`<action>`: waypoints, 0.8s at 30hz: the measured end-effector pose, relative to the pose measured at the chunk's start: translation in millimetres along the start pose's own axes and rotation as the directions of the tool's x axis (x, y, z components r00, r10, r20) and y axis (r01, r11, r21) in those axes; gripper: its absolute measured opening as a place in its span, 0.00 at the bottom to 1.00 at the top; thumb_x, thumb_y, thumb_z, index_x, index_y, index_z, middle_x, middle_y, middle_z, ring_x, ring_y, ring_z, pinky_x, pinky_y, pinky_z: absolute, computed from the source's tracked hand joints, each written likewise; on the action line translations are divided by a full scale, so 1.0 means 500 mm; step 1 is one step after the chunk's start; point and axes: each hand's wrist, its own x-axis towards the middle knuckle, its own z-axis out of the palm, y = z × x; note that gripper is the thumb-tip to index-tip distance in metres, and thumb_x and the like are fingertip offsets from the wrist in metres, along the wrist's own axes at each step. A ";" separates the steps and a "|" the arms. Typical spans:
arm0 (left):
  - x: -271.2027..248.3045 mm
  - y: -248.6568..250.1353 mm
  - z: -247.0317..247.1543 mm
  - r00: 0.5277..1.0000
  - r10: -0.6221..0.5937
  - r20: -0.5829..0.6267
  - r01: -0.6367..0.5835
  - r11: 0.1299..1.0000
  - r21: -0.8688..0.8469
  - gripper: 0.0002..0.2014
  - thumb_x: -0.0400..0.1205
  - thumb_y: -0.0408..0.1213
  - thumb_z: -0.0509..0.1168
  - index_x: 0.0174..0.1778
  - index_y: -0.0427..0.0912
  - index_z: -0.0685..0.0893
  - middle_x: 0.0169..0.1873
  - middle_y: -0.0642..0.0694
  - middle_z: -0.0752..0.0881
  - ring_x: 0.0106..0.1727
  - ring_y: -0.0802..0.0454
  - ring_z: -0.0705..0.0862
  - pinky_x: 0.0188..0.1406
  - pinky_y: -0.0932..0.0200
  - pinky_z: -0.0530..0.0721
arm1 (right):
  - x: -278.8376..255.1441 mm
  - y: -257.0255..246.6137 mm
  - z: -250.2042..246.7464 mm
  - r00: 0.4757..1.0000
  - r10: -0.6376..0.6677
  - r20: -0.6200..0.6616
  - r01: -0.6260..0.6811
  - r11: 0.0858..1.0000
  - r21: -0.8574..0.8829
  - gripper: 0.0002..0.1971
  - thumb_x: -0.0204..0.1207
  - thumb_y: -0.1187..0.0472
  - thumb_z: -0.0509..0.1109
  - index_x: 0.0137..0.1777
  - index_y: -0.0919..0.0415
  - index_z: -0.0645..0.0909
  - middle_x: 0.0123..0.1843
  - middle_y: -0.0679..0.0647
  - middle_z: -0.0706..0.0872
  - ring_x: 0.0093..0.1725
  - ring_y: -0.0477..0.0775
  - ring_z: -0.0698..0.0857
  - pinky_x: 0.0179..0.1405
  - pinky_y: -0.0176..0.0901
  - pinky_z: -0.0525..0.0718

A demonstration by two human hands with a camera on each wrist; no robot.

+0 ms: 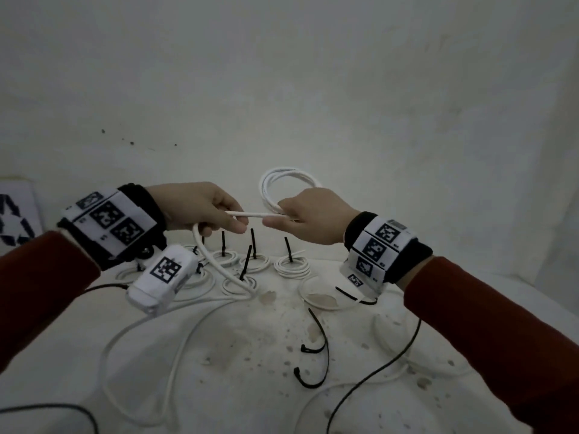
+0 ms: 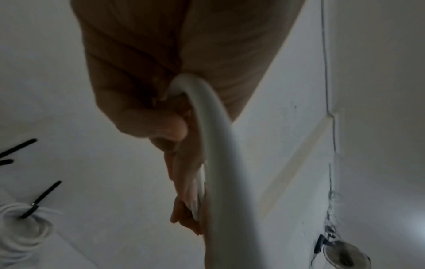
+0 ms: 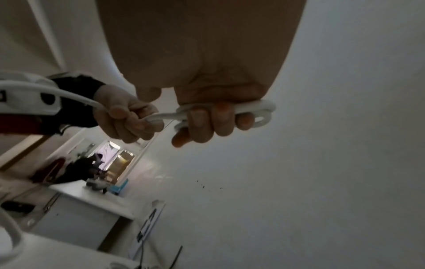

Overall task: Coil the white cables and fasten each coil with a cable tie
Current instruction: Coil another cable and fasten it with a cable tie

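My right hand (image 1: 300,214) grips a coil of white cable (image 1: 283,183) held upright above the table; its fingers (image 3: 207,122) curl round the bundled loops (image 3: 257,109). My left hand (image 1: 216,211) pinches the straight run of the same cable (image 1: 250,214) just left of the coil. From that hand the cable (image 2: 220,163) hangs down and trails over the table (image 1: 188,324). Several finished coils with upright black ties (image 1: 291,264) lie behind. Loose black cable ties (image 1: 316,339) lie in front.
A white wall (image 1: 313,89) rises right behind the table. A thin black wire (image 1: 376,371) runs over the table's right side, another (image 1: 62,408) at the left front. A white sheet with black marks (image 1: 15,214) leans at the far left.
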 end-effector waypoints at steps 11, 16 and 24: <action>0.011 0.003 -0.030 0.993 -0.055 -0.105 0.078 0.970 0.230 0.11 0.73 0.48 0.73 0.40 0.43 0.88 0.22 0.51 0.70 0.22 0.56 0.65 0.17 0.66 0.67 | -0.025 0.035 0.025 1.000 -0.014 -0.016 0.013 1.000 -0.025 0.29 0.79 0.36 0.59 0.23 0.55 0.64 0.19 0.47 0.67 0.21 0.46 0.66 0.25 0.44 0.63; 0.007 -0.009 -0.048 0.972 0.156 -0.175 -0.013 0.783 0.622 0.10 0.85 0.46 0.58 0.40 0.54 0.83 0.30 0.46 0.77 0.27 0.56 0.72 0.33 0.62 0.72 | -0.078 0.073 0.045 0.997 0.043 0.062 -0.075 0.587 0.806 0.29 0.75 0.38 0.68 0.21 0.52 0.62 0.19 0.47 0.61 0.20 0.47 0.58 0.23 0.40 0.56; 0.016 -0.054 -0.034 0.853 0.418 -0.314 -0.018 0.624 0.781 0.13 0.86 0.47 0.49 0.55 0.45 0.75 0.23 0.48 0.72 0.23 0.49 0.70 0.26 0.54 0.68 | -0.124 0.082 0.003 0.979 0.203 0.012 0.101 -0.536 0.838 0.25 0.81 0.45 0.51 0.25 0.55 0.71 0.17 0.44 0.52 0.17 0.47 0.49 0.20 0.38 0.52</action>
